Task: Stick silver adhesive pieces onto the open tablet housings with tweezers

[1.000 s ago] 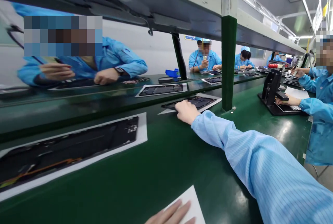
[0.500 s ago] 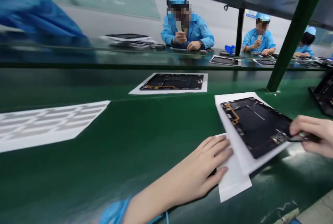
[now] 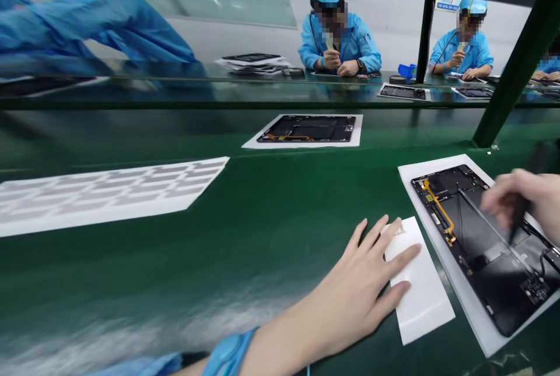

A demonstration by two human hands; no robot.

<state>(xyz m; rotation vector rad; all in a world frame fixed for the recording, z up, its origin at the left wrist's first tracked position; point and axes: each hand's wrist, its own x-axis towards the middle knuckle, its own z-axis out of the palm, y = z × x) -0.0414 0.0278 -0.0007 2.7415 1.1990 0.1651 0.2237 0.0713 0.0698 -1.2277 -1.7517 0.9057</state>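
My left hand (image 3: 359, 283) lies flat with spread fingers on a white paper slip (image 3: 422, 288), holding nothing. To its right, an opened black tablet casing (image 3: 481, 253) with an orange-yellow flex cable (image 3: 440, 213) rests on a white sheet (image 3: 437, 173). My right hand (image 3: 527, 201) grips a dark pen-like tool (image 3: 520, 213), whose tip points down onto the tablet's inner panel. The hand hides part of the casing's upper right.
A green conveyor belt (image 3: 131, 265) runs across the view, carrying another opened tablet on paper (image 3: 306, 129) and a sheet of grey patterned strips (image 3: 105, 192). A green post (image 3: 520, 55) stands at right. Two co-workers in blue smocks (image 3: 336, 35) (image 3: 464, 44) sit beyond.
The view has turned, so the tablet appears lower and further right. My right hand and its tool have moved from the tablet's edge to over its inner panel. My left hand now lies with fingers spread.
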